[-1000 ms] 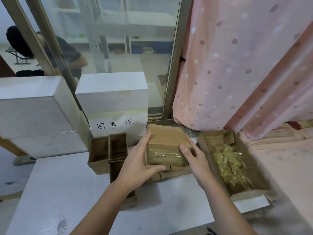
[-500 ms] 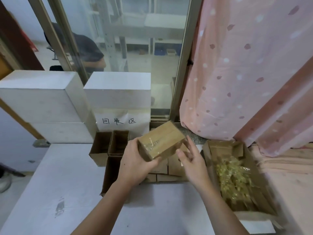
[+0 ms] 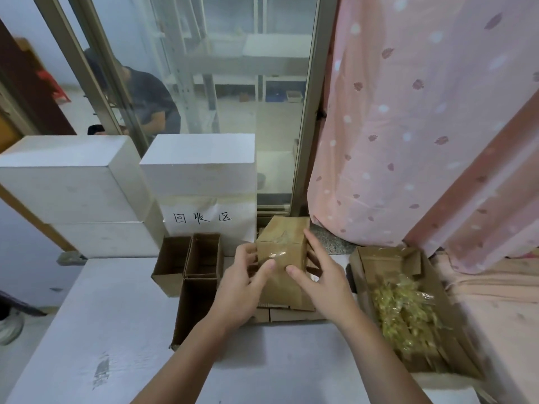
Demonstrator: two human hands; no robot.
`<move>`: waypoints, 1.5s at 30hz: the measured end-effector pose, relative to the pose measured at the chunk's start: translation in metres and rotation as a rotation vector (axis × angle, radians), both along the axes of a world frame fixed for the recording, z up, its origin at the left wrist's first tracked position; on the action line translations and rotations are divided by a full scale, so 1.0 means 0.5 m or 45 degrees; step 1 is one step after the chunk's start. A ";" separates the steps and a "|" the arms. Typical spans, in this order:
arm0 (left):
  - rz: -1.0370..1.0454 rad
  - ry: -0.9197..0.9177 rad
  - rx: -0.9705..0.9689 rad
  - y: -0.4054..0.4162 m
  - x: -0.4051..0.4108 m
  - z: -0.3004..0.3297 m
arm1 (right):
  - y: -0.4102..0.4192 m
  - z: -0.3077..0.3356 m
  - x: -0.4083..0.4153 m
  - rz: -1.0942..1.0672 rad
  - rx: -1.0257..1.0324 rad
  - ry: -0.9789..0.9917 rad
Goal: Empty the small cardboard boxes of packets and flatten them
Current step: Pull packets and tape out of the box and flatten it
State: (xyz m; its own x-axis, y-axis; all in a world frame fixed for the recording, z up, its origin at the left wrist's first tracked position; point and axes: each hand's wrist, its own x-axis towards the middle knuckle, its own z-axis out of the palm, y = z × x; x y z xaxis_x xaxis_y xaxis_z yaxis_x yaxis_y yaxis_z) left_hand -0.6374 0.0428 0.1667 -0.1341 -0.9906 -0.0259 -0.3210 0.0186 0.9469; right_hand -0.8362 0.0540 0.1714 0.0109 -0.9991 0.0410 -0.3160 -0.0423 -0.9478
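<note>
On the white bench (image 3: 87, 330), three open, emptied brown cardboard boxes (image 3: 189, 272) stand at left. At centre we grasp the sealed, taped small brown cardboard box (image 3: 281, 252) with our left hand (image 3: 242, 284) and right hand (image 3: 320, 275), each grip clasping one side, presumably to reach the tape. Versus half a second ago, the box sits squarer, and the long cardboard tray of yellow packets (image 3: 408, 310) remains at right.

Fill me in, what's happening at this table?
A person holds a taped small cardboard box with both hands, left hand and right hand, above more closed boxes. Opened empty boxes stand to the left. A larger open carton of yellow packets sits on the right.
</note>
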 end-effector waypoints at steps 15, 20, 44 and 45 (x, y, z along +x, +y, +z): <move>-0.152 -0.158 -0.045 -0.008 -0.014 0.026 | -0.032 0.048 0.000 -0.062 -0.208 0.335; -0.160 -0.317 -0.100 0.001 -0.022 0.033 | -0.042 0.037 0.012 -0.112 -0.351 0.395; -0.298 -0.718 -0.220 0.009 -0.025 0.054 | -0.049 0.040 0.027 -0.247 -0.405 0.489; -0.280 -0.708 -0.226 0.010 -0.025 0.055 | -0.049 0.041 0.025 -0.196 -0.365 0.455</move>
